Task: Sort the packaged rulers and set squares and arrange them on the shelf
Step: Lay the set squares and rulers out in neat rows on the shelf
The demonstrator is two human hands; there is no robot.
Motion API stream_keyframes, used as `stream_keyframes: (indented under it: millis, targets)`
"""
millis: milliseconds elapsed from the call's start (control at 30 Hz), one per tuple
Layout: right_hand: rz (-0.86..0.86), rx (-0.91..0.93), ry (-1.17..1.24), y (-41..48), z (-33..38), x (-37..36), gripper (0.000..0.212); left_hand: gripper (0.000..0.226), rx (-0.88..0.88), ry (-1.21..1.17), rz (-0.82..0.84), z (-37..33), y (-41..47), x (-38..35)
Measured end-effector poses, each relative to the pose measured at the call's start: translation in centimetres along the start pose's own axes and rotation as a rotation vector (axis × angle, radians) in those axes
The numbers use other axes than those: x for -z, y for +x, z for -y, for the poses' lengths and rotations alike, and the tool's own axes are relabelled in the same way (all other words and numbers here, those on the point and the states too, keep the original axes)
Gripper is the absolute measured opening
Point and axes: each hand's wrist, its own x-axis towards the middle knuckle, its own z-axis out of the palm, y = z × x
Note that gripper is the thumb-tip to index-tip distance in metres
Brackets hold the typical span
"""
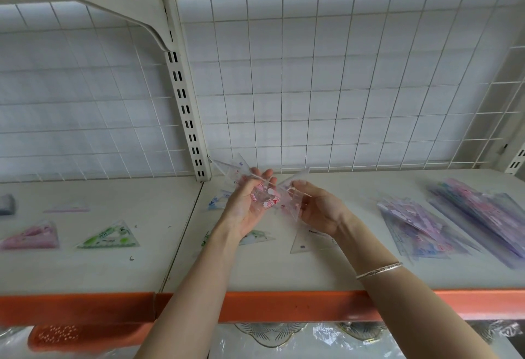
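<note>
Above the shelf board (284, 270), my left hand (244, 211) holds a small bunch of clear packaged set squares (237, 170) with red and pink print. My right hand (318, 208) pinches another clear set square (292, 188) right beside it, so the two pieces touch between my hands. On the board lie a pink set square (31, 236), a green one (109, 238), a blue one (217, 201), a green-printed one (255, 236) partly under my left wrist and a clear one (309, 242) under my right hand.
A fanned pile of purple and pink packaged rulers (460, 216) covers the right of the board. A pink ruler (66, 207) and a grey object (7, 204) lie at far left. A wire grid (312, 89) backs the shelf, an upright post (184, 103) splits it, and an orange edge (284, 304) fronts it.
</note>
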Motion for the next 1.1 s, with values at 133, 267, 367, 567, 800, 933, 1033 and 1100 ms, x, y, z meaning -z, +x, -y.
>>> stream_keyframes:
  millis: [133,267,367,567,800,933,1033,1100]
  targets:
    - [-0.005,0.145,-0.028,0.0,0.2,-0.1,0.018,0.023,-0.025,0.089,0.011,0.1,-0.4,-0.5]
    - [-0.106,0.242,0.024,-0.3,0.5,0.2,0.017,0.010,-0.092,0.084,-0.095,-0.2,-0.2,0.2]
    - [-0.162,0.303,0.050,-0.3,0.7,0.3,0.013,0.022,-0.105,0.000,-0.179,-0.6,-0.1,0.8]
    - [-0.197,0.376,0.208,-0.6,1.3,0.5,0.022,0.009,-0.144,0.275,-0.120,-0.2,-0.2,0.5]
    - [-0.180,0.331,0.235,-0.8,0.9,0.1,0.052,0.018,-0.117,0.356,-0.020,0.4,-0.6,-0.1]
    - [-0.181,0.269,0.234,-0.9,0.9,-0.3,0.030,0.013,-0.090,0.446,0.036,0.5,-0.7,-0.1]
    - [-0.138,0.247,0.211,-1.0,0.9,-0.4,0.021,0.013,-0.074,0.449,0.066,0.7,-0.8,-0.2]
    - [-0.122,0.237,0.157,-1.0,0.9,-0.5,0.018,0.014,-0.074,0.463,0.087,0.7,-0.7,0.0]
